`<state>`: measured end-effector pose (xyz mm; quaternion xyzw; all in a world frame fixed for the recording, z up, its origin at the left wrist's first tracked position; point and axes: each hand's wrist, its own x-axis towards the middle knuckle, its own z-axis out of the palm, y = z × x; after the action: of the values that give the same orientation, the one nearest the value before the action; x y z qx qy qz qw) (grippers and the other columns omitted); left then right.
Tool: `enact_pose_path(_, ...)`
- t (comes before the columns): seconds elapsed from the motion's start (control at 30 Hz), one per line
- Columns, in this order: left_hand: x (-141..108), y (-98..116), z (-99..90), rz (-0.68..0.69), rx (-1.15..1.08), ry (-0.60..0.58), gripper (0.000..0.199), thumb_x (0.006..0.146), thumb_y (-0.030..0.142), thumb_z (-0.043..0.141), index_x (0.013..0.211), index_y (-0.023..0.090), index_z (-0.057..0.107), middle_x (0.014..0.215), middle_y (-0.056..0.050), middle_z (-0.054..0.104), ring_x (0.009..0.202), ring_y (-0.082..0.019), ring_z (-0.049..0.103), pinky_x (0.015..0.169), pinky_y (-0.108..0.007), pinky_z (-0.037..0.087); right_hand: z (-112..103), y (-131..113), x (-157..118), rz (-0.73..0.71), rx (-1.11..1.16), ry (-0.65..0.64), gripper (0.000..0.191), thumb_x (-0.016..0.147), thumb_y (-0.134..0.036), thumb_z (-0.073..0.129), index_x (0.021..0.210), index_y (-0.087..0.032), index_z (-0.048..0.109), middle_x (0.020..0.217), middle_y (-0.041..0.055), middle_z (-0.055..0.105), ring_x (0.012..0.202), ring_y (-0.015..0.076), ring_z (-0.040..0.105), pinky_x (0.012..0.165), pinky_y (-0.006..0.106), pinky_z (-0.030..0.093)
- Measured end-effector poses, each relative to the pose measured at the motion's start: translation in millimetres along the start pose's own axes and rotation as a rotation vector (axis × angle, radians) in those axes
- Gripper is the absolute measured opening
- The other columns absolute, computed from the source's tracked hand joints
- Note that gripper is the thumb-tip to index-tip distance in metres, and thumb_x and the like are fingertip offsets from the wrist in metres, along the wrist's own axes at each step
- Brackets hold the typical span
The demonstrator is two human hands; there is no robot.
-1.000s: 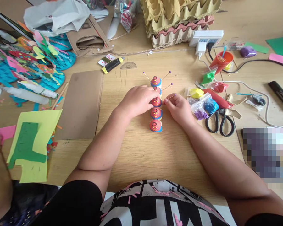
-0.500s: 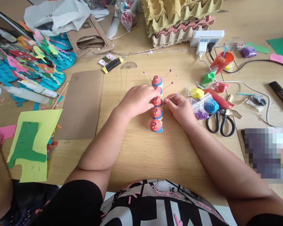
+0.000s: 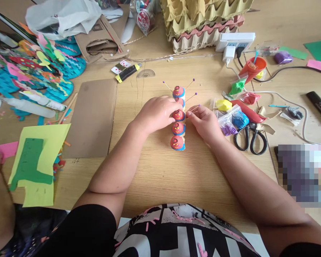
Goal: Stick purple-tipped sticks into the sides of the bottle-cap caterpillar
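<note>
A row of painted red domes with smiling faces and blue edges lies upright in the picture on the wooden table. My left hand grips the row from the left around its second and third domes. On the right, my right hand pinches a thin stick with a purple tip beside the third dome; whether its inner end touches the row is hidden by the fingers. Three similar sticks, one at the left and two at the right, stick out from the upper domes.
Egg trays and a power strip stand at the back. Bagged clay, black-handled scissors and an orange cup lie right. Cardboard, paper and another person's arm are left.
Both hands hold nearly the same places. The purple-tipped stick in my right hand has tilted slightly, its tip a little higher.
</note>
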<state>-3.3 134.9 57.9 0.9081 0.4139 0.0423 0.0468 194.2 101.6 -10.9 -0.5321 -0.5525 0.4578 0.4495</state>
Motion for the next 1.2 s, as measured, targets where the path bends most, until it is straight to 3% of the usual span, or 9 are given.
enact_pose_path(0.4,0.9,0.5,4.0,0.009,0.011,-0.013,0.022,0.087,0.023,0.065,0.107,0.027,0.074,0.102,-0.004,0.076,0.1,-0.025,0.069,0.079,-0.034,0.048,1.2,1.8,0.8,-0.009,-0.108,0.012,0.02,0.086,-0.04,0.071,0.08,-0.021,0.065,0.068,-0.0003,0.063,0.063,0.0141,0.052,0.059,0.028,0.039)
enact_pose_path(0.67,-0.4,3.9,1.2,0.001,0.046,-0.022,0.019,0.087,0.021,0.064,0.102,0.024,0.075,0.101,-0.006,0.076,0.102,-0.026,0.07,0.079,-0.036,0.048,5.0,-4.5,-3.2,-0.038,-0.172,0.042,0.01,0.086,-0.025,0.068,0.078,-0.02,0.065,0.066,-0.0021,0.061,0.061,0.0125,0.05,0.06,0.027,0.04)
enact_pose_path(1.2,-0.1,6.9,2.2,-0.008,0.072,-0.028,0.018,0.086,0.021,0.063,0.098,0.024,0.075,0.1,-0.007,0.076,0.101,-0.027,0.069,0.079,-0.036,0.048,8.5,3.4,-3.6,-0.044,-0.205,0.059,0.012,0.086,-0.031,0.067,0.079,-0.022,0.067,0.066,-0.0007,0.065,0.06,0.0141,0.052,0.058,0.028,0.038)
